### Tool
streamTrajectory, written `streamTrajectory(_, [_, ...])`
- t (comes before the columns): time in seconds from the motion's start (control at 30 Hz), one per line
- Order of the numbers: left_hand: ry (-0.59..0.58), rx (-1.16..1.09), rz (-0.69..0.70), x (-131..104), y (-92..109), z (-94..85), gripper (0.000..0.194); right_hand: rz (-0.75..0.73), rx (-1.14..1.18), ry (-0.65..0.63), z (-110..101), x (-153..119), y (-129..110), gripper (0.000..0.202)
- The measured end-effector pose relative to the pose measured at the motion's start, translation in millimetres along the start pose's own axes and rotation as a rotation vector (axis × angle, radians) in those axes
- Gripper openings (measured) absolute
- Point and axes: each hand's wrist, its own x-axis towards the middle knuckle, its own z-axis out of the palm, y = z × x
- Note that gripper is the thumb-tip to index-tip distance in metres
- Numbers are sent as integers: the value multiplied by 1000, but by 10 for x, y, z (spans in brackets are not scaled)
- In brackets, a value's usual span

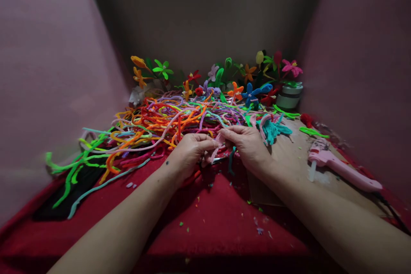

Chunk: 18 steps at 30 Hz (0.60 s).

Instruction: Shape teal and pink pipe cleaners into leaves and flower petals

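Close together over the red cloth, my left hand (pixel 193 150) and my right hand (pixel 246 142) pinch a pale pink pipe cleaner (pixel 218 142) between them. The fingers of both are closed on it, and it looks bent or folded. Part of it is hidden by the fingertips. Under the hands lies a thin shiny metal thing (pixel 219 160), mostly covered. A short teal pipe cleaner piece (pixel 231 160) hangs or lies just below my right fingers. Beyond my right hand sits a bunch of teal petal-like pieces (pixel 272 130), with pink loops beside it.
A tangled heap of colourful pipe cleaners (pixel 167 117) spreads behind and left. Fuzzy flowers (pixel 250 93) stand along the back near a pale pot (pixel 289 95). On cardboard (pixel 289 158) at right rests a pink glue gun (pixel 343 167). A black flat thing (pixel 69 192) lies left. Scraps dot the red cloth (pixel 224 227).
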Motion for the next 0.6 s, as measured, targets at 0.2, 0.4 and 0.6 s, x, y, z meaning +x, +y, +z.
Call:
streamTrajectory(0.2, [-1, 4, 34, 41, -42, -38, 18, 157, 189, -46, -1, 28, 20, 25])
streamTrajectory(0.4, [-9, -8, 57, 51, -51, -61, 17, 183, 181, -149, 35, -12, -12, 21])
streamTrajectory(0.6, [23, 37, 81, 56, -21, -75, 16, 66, 35, -22, 28, -11, -4, 9])
